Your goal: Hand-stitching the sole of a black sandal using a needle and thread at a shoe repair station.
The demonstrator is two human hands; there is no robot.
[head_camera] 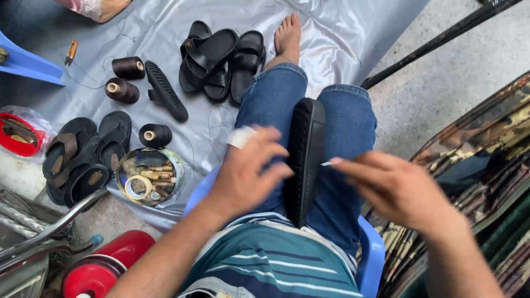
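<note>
A black sandal sole [304, 157] stands on edge between my knees, clamped by my jeans-clad legs. My left hand [249, 168] rests against its left side, with a white bandage on the thumb. My right hand [395, 187] hovers just right of the sole, fingertips pinched on a thin pale needle-like object [327, 163] pointing at the sole. Both hands are a little blurred.
On the grey sheet [342, 33] lie a pile of black sandals [221, 60], another pile [83, 154], a loose sole [165, 91], three dark thread spools [128, 67], and a round tin of small items [148, 176]. A red canister [105, 265] stands lower left.
</note>
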